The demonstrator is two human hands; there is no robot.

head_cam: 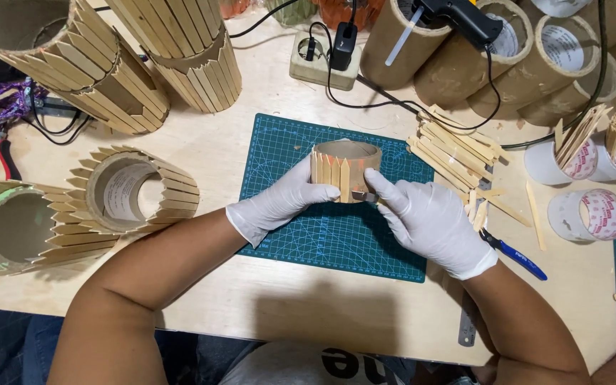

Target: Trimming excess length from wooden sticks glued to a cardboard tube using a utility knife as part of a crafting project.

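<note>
a short cardboard ring (347, 165), partly clad with pointed wooden sticks along its near side, is stood upright on the upper middle of a green cutting mat (336, 235). it is gripped from its left side by the gloved left hand (279, 199), whose fingers are curled against the stick-covered wall. the gloved right hand (425, 214) is set against the ring's right side, and a small metal blade (363, 195) is pinched between its thumb and forefinger, the tip laid at the lower edge of the sticks. both hands are closed on what they hold, not spread.

just right of the mat a loose pile of wooden sticks (454, 150) is heaped, with a few offcuts scattered below it. blue-handled pliers (513, 254) are laid near the right wrist, and a steel ruler (468, 324) is seen at the table's near edge. further right, tape rolls (586, 214) are placed, two of them filled with more sticks.

to the left, two finished stick-covered tubes (80, 214) are laid on their sides, and taller clad tubes (180, 50) are stood behind them. at the back right, bare cardboard tubes (536, 64) are stacked, with a black glue gun (458, 16) rested on top; its cord is run to a power strip (322, 57) behind the mat. everything is set on a pale wooden table (251, 299).
</note>
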